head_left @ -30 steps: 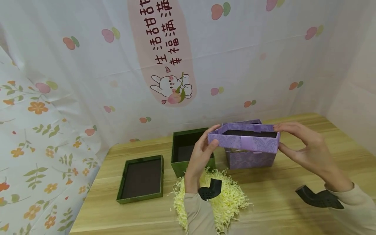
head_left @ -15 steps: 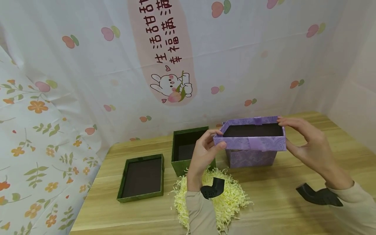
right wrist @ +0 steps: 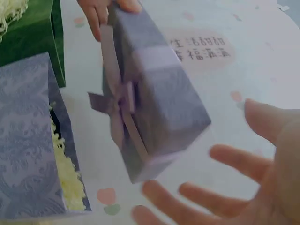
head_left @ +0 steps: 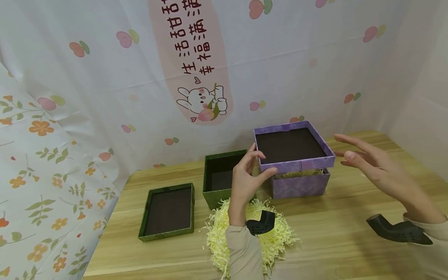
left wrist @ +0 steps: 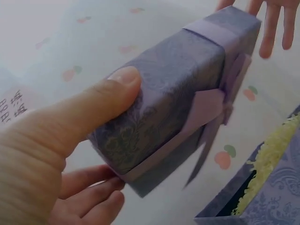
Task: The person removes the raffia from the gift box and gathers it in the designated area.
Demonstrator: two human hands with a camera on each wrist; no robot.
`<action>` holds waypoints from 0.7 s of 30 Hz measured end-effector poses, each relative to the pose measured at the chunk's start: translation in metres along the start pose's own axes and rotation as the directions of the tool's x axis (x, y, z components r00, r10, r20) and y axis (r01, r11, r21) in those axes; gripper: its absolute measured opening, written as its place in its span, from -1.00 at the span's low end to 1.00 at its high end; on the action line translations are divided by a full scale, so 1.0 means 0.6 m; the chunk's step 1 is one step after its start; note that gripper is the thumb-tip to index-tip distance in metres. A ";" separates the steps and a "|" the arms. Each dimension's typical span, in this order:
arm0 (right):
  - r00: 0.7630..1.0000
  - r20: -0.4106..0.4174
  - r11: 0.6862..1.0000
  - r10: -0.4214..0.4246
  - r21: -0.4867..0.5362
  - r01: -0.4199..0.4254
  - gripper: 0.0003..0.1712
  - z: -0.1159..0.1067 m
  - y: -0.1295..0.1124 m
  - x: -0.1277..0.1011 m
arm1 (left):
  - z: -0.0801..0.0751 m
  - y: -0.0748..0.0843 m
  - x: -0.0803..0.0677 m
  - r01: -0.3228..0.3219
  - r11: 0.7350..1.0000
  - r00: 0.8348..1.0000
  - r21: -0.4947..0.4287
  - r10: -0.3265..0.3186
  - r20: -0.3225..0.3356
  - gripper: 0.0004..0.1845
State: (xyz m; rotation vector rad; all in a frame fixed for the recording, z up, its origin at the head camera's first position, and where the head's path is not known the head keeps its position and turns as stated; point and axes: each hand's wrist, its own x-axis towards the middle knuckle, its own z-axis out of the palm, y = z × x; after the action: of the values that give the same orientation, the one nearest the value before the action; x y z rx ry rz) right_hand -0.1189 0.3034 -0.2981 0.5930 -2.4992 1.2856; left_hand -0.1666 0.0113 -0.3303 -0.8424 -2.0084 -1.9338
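Note:
A purple patterned box lid (head_left: 292,147) with a ribbon bow is held in the air, its dark inside turned up, above the purple box (head_left: 300,184). My left hand (head_left: 249,175) pinches the lid's left edge, thumb on the outer wall (left wrist: 123,89). My right hand (head_left: 364,159) hovers just right of the lid with fingers spread, touching nothing. In the left wrist view the lid (left wrist: 178,93) fills the frame. In the right wrist view the lid (right wrist: 150,93) tilts above the purple box (right wrist: 33,140), which holds pale yellow shredded paper (right wrist: 65,173).
An open green box (head_left: 220,179) stands left of the purple one, its green lid (head_left: 168,212) lying upturned further left. A heap of yellow shredded paper (head_left: 276,237) lies on the wooden table (head_left: 332,241) near the front. A printed cloth backdrop (head_left: 210,77) hangs behind.
My right hand has let go of the lid and opened, drawing off to the right. The left hand alone holds the lid, which has risen and tipped its inside toward me.

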 end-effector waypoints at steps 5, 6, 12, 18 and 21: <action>0.988 0.125 0.994 0.090 0.053 -0.098 -0.45 0.006 0.003 0.003 | 0.017 -0.019 0.005 -0.014 0.996 1.000 0.093 0.016 -0.014 -0.71; 0.986 0.126 0.991 0.106 0.069 -0.115 -0.47 0.008 0.004 0.003 | 0.020 -0.019 0.005 -0.020 0.994 1.000 0.106 0.021 -0.009 -0.71; 0.976 0.102 0.965 0.191 0.161 -0.206 -0.52 0.006 0.008 0.001 | 0.032 -0.010 0.008 -0.018 0.990 1.000 0.143 0.017 0.006 -0.71; 0.966 0.110 0.948 0.234 0.196 -0.252 -0.50 -0.003 0.012 0.000 | 0.033 0.002 0.006 0.027 0.982 0.998 0.187 -0.036 0.047 -0.59; 0.970 0.091 0.947 0.227 0.211 -0.242 -0.50 -0.012 0.017 -0.005 | 0.026 0.021 0.003 0.071 0.973 0.992 0.222 -0.091 0.082 -0.41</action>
State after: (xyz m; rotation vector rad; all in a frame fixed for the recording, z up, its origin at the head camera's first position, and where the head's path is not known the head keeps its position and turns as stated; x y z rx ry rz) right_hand -0.1209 0.3156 -0.3023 0.3971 -2.5608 1.6731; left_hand -0.1577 0.0266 -0.3201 -0.8196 -2.2910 -1.7000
